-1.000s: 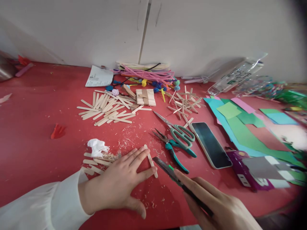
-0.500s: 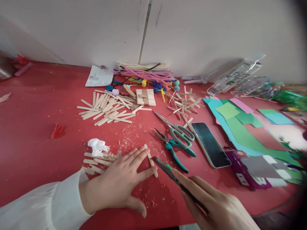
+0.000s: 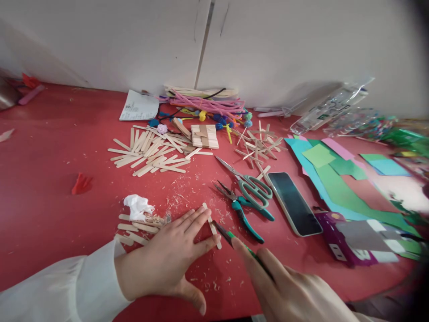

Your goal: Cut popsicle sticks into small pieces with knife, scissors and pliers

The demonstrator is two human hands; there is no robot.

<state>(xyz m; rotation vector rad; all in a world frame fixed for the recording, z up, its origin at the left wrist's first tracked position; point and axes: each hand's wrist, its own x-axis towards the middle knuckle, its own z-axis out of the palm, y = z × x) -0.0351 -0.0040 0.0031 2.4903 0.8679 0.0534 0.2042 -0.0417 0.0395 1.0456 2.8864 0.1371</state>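
A red surface (image 3: 100,138) fills most of the view. Left of the teal-handled pliers (image 3: 238,210), the left hand (image 3: 170,255) lies palm down, fingers spread, fingertips over a wooden stick. Nearer the wearer than the pliers, the right hand (image 3: 295,290) grips a utility knife (image 3: 229,234), its blade pointing away and leftward; whether it touches wood is unclear. The stick (image 3: 212,228) lies flat, just left of the pliers, long axis running away from the wearer, far end leaning slightly left.
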